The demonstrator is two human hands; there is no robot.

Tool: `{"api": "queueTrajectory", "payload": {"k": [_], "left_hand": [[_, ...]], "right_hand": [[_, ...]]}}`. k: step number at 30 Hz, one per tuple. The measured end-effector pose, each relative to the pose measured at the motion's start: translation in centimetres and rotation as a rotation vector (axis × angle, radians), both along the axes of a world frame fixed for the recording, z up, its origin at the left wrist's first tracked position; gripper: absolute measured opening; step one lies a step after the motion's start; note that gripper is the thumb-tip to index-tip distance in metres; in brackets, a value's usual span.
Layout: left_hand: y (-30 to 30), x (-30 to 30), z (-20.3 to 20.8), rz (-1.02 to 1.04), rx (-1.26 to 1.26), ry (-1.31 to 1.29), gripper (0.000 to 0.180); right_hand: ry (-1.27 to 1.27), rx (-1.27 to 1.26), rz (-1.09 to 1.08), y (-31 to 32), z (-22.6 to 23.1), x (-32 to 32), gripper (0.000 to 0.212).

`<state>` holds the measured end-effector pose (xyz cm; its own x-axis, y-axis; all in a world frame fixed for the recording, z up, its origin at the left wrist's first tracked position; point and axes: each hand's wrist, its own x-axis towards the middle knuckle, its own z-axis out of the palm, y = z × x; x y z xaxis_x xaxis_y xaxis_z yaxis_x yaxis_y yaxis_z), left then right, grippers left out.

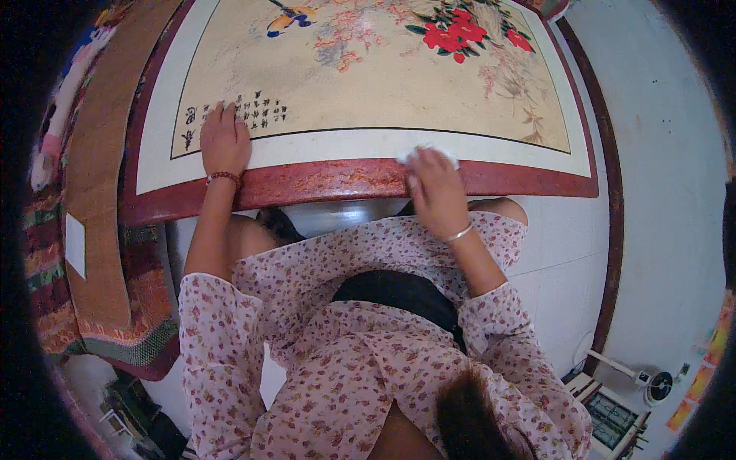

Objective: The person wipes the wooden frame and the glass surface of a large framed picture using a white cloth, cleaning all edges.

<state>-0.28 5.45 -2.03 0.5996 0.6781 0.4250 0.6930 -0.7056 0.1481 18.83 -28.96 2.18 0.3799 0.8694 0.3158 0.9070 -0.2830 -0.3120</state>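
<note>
A large picture with red flowers, a bird, black brush writing and a white border lies flat on a reddish table. My left hand rests on its lower left part, fingers stretched out over the writing. At the near edge, right of the middle, my right hand is closed on a crumpled white cloth or tissue. The cloth touches the picture's white border beside the table's red rim. Most of it is hidden under my fingers.
To the left stands a seat or bed with patterned covers and a brown woven mat, a white card on it. A pale wall runs along the right. A small fan is at the lower right.
</note>
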Motion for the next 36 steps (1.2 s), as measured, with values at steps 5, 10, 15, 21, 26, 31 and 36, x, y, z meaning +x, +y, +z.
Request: {"api": "queueTrajectory", "payload": {"k": [5, 10, 15, 21, 26, 31, 36], "left_hand": [[0.3, -0.1, 0.0, -0.012, 0.009, 0.0, 0.042], [-1.0, 1.0, 1.4, -0.009, 0.006, 0.003, 0.039], [-0.1, 0.7, 0.4, -0.013, -0.011, -0.021, 0.039], [0.4, -0.1, -0.3, -0.036, 0.04, -0.014, 0.04], [-0.1, 0.7, 0.5, -0.03, 0.018, -0.016, 0.039], [-0.6, 0.8, 1.0, -0.022, 0.02, -0.051, 0.042], [0.2, 0.7, 0.3, -0.024, -0.01, -0.033, 0.043]], "right_hand": [[0.068, -0.042, -0.101, -4.7, -1.5, 4.9, 0.037], [-0.061, -0.126, -0.478, -7.5, -4.0, 15.4, 0.045], [-0.031, -0.077, -0.272, -0.3, -1.8, 6.1, 0.047], [0.018, -0.055, -0.066, -3.7, -0.8, 4.3, 0.041], [-0.092, -0.175, -0.581, -11.7, -3.1, 15.5, 0.041], [-0.113, -0.026, -0.543, -7.3, -4.0, 12.9, 0.037], [-0.127, 0.06, -0.142, 2.7, -1.6, -1.4, 0.034]]}}
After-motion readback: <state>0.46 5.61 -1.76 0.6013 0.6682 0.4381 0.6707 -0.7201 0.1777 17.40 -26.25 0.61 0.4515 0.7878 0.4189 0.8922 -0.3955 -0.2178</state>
